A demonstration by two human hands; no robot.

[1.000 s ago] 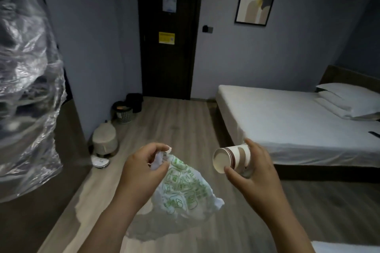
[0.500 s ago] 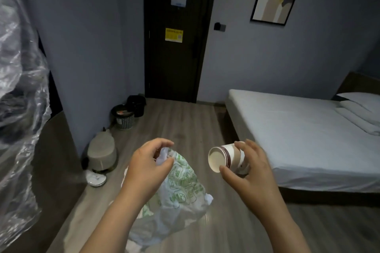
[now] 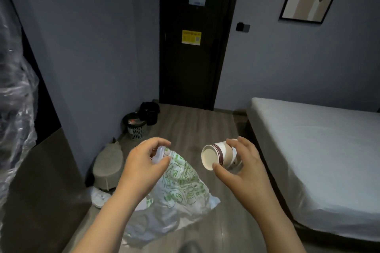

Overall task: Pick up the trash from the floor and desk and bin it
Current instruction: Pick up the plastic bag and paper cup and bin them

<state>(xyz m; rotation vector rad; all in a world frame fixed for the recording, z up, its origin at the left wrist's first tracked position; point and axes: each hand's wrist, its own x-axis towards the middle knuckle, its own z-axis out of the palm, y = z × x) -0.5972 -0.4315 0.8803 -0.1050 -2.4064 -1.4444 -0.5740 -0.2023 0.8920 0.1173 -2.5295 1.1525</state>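
Observation:
My left hand (image 3: 144, 166) grips the gathered top of a white plastic bag with green print (image 3: 181, 189), which hangs below it above the floor. My right hand (image 3: 240, 166) holds a paper cup with a dark red band (image 3: 218, 155) on its side, its open mouth facing left toward the bag. A small black mesh bin (image 3: 134, 126) with a dark liner and some rubbish inside stands against the left wall, ahead of my hands. A second dark bin (image 3: 150, 111) stands just behind it by the door.
A beige lidded container (image 3: 109, 165) and a white slipper (image 3: 99, 198) lie by the left wall. A bed with a white sheet (image 3: 320, 150) fills the right side. Clear plastic wrap (image 3: 14, 113) hangs at far left. A dark door (image 3: 195, 37) closes the far end.
I have moved forward along the floor; the bins and the door appear closer and the bed has slid right. Both hands keep the same hold on bag and cup.

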